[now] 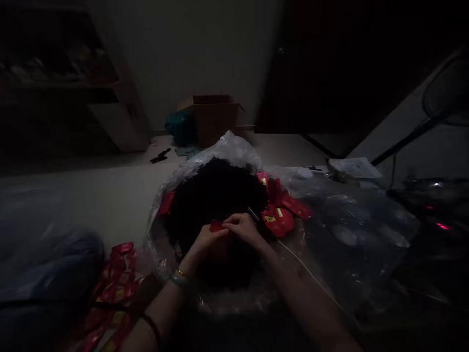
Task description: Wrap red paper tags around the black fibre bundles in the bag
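Observation:
My left hand (203, 243) and my right hand (245, 229) meet over a dark heap, both gripping a small red packet (216, 226) by its upper part. The packet's lower part is dim and hard to make out. Beneath them a heap of black, crumbly material (220, 186) fills a round container lined with clear plastic (161, 264). Close to my right hand a thin metallic tool (252, 213) sits with a white cord (308, 271) trailing near it. Several red packets (280, 220) lie at the heap's right edge.
More red packets (119, 278) are piled at lower left, near a dark bluish bundle (54, 274). Clear plastic (351, 220) spreads to the right, below a white tray (353, 167). A cardboard box (214, 120) and a teal bag (181, 127) stand by the wall.

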Demonstrator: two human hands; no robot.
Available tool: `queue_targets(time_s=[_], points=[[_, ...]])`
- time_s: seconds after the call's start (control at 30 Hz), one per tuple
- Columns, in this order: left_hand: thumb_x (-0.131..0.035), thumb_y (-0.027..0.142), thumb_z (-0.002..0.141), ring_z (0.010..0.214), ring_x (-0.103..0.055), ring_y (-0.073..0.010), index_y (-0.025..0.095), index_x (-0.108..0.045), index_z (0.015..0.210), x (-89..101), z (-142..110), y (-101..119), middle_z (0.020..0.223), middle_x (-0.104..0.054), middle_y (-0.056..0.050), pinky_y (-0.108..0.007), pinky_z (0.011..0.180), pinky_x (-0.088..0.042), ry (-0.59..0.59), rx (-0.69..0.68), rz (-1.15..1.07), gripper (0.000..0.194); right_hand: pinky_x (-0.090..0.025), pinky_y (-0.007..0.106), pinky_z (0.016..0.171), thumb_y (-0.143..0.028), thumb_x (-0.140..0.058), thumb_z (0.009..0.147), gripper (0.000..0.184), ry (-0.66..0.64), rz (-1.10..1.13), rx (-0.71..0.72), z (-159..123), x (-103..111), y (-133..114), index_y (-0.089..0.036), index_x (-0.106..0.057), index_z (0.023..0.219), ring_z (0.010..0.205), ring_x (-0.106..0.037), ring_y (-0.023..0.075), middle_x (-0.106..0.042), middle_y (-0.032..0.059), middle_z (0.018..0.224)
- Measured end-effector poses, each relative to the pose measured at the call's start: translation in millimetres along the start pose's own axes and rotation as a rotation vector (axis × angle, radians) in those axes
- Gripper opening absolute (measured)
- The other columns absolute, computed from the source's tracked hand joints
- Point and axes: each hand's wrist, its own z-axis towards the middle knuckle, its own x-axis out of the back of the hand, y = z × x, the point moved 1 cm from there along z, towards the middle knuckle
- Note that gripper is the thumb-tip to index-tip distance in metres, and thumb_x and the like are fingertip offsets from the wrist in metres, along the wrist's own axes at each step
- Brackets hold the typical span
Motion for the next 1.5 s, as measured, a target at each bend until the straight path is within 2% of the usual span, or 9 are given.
queue_targets(time_s=[0.13,0.23,0.3,0.43,0.63,0.8,1.0,1.17,1.5], points=[[-0.083,0.041,0.046,0.050,-0.054,-0.0107,0.009,-0.067,0.065,0.9,0,1,0.055,-0.063,-0.001,-0.022,0.052,-0.040,-0.031,0.031,0.017,0.041,-0.048,0.029,0.073,-0.030,-0.059,0.077,0.021,-0.042,-0.059,0.001,3,9,9,-0.016,-0.073,0.084,0.079,-0.065,0.0201,-0.072,0.0056,0.082],[-0.083,0.041,0.047,0.054,-0.061,-0.0154,0.008,-0.069,0.074,-1.2,-2,2,0.065,-0.069,-0.007,-0.025,0.054,-0.045,-0.034,0.061,-0.044,0.045,-0.043,0.035,0.090,-0.030,-0.058,0.080,0.033,0.160,-0.397,-0.021,0,29,26,-0.017,-0.065,0.109,0.105,-0.058,0.0246,-0.065,0.0115,0.110],[-0.084,0.042,0.046,0.056,-0.064,-0.0179,0.008,-0.070,0.078,-3.1,-4,4,0.073,-0.071,-0.010,-0.027,0.054,-0.048,-0.026,0.073,-0.084,0.049,-0.039,0.043,0.095,-0.034,-0.064,0.076,0.054,0.239,-0.677,-0.160,-4,41,42,-0.014,-0.053,0.126,0.116,-0.050,0.0319,-0.055,0.0182,0.124],[-0.084,0.041,0.045,0.056,-0.065,-0.0184,0.009,-0.069,0.080,-4.8,-4,7,0.082,-0.073,-0.012,-0.027,0.053,-0.049,0.014,0.071,-0.130,0.050,-0.040,0.042,0.091,-0.030,-0.064,0.078,0.059,0.101,-0.911,-0.316,-8,48,67,-0.012,-0.045,0.131,0.111,-0.053,0.0326,-0.057,0.0200,0.119],[-0.085,0.039,0.046,0.056,-0.065,-0.0176,0.009,-0.069,0.079,-2.0,-2,7,0.080,-0.073,-0.011,-0.027,0.053,-0.050,0.058,0.059,-0.140,0.047,-0.046,0.036,0.087,-0.029,-0.063,0.078,0.048,0.115,-0.550,-0.168,-1,55,65,-0.014,-0.054,0.123,0.105,-0.059,0.0265,-0.062,0.0147,0.114],[-0.083,0.034,0.049,0.053,-0.062,-0.0168,0.009,-0.067,0.070,-0.8,0,3,0.062,-0.069,-0.007,-0.025,0.051,-0.047,0.056,0.031,-0.061,0.036,-0.047,0.036,0.087,-0.039,-0.070,0.070,0.052,-0.169,-0.166,0.034,4,49,19,-0.018,-0.062,0.117,0.103,-0.061,0.0259,-0.066,0.0075,0.114],[-0.082,0.028,0.045,0.053,-0.059,-0.0145,0.011,-0.065,0.064,-3.5,-1,5,0.056,-0.065,-0.002,-0.024,0.052,-0.045,0.043,-0.043,-0.011,0.031,-0.046,0.028,0.073,-0.033,-0.068,0.070,0.039,-0.361,-0.210,0.069,9,23,-25,-0.019,-0.069,0.106,0.086,-0.065,0.0221,-0.072,0.0028,0.096],[-0.082,0.028,0.043,0.055,-0.057,-0.0138,0.011,-0.065,0.069,-3.7,-1,5,0.058,-0.064,0.000,-0.024,0.053,-0.044,-0.017,-0.066,0.001,0.035,-0.044,0.024,0.063,-0.031,-0.067,0.070,0.031,-0.291,-0.251,-0.024,11,17,-21,-0.020,-0.073,0.099,0.075,-0.065,0.0193,-0.074,0.0014,0.085],[-0.084,0.028,0.041,0.051,-0.048,-0.0095,0.011,-0.062,0.064,0.6,6,-8,0.056,-0.058,0.002,-0.022,0.052,-0.037,-0.086,-0.044,0.162,0.036,-0.044,0.026,0.070,-0.034,-0.066,0.073,0.032,-0.247,-0.325,0.075,17,24,-14,-0.019,-0.072,0.100,0.082,-0.065,0.0207,-0.073,0.0038,0.094]])
